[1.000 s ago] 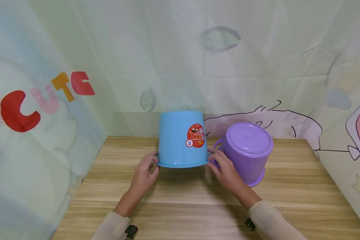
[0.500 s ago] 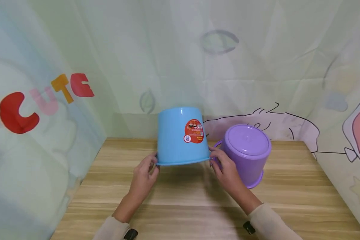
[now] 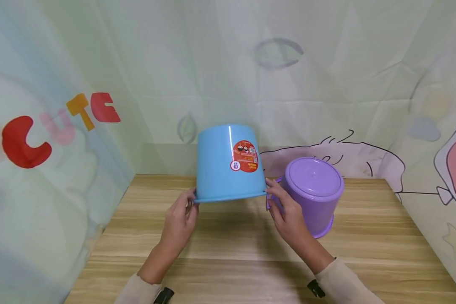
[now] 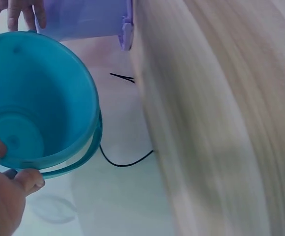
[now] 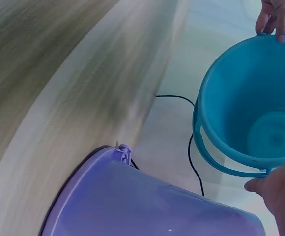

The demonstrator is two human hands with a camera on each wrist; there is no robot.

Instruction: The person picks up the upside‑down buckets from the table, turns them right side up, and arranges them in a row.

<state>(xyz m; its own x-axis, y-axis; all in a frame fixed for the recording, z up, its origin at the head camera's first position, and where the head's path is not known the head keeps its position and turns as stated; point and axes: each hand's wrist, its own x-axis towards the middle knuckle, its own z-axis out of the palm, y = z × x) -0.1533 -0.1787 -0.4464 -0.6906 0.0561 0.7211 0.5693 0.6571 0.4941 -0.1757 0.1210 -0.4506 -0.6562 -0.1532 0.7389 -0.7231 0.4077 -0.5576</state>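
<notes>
A light blue bucket (image 3: 220,164) with a round red label (image 3: 245,157) hangs upside down above the table, tipped slightly. My left hand (image 3: 177,221) pinches its rim on the left, thumb below. On the opposite side my right hand (image 3: 290,215) grips the rim. In the left wrist view the hollow inside of the bucket shows, and its handle (image 4: 94,143) dangles along the rim. Close to my right hand, a purple bucket (image 3: 315,198) stands upside down on the table, its base facing up; my right forearm hides part of it.
The wooden table (image 3: 228,261) ends at a printed cloth backdrop (image 3: 220,76) with coloured letters on the left. That cloth also closes off both sides. Part of the purple bucket's handle (image 3: 267,202) juts out beside my right fingers.
Both hands have raised the blue bucket a little, and its base has tipped back and slightly left. The purple bucket stays in place.
</notes>
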